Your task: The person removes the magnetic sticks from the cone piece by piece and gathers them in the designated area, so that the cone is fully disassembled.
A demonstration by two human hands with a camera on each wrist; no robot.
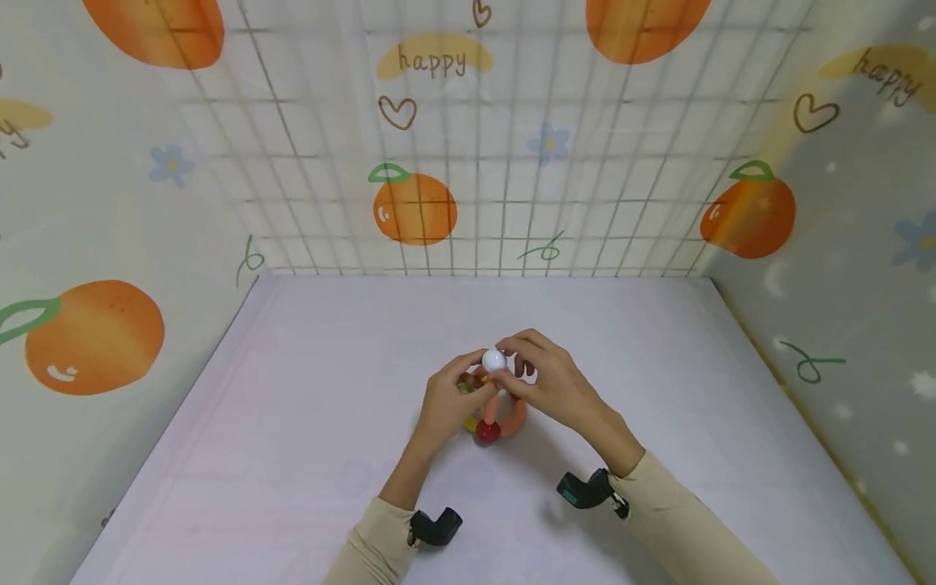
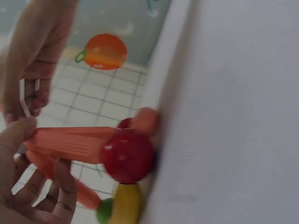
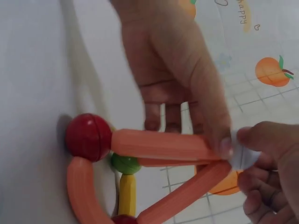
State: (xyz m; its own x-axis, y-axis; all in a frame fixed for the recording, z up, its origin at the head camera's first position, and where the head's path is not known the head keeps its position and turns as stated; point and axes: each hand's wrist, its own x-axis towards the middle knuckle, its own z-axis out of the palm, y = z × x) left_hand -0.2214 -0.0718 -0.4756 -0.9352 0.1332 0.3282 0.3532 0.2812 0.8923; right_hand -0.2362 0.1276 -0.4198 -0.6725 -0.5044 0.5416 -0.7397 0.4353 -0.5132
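Note:
A frame of magnetic balls and rods stands on the table, with straight orange rods (image 3: 163, 145) slanting up to a white ball (image 1: 494, 360) at its top. My left hand (image 1: 446, 402) pinches that ball from the left, its thumb on it and the fingers curled beneath. From the other side my right hand (image 1: 559, 386) holds the ball, thumb tip at the rod ends. Around the base are a red ball (image 2: 128, 156), a green ball (image 3: 125, 163), a yellow rod (image 3: 127, 196) and a curved orange rod (image 3: 81, 186). Fingers partly hide the rods' upper ends.
A pale cloth covers the table (image 1: 292, 455). Behind it rises a curtain (image 1: 483, 179) printed with grid lines and oranges, and similar cloth closes both sides. Each wrist wears a black camera mount (image 1: 436, 526) near the sleeve.

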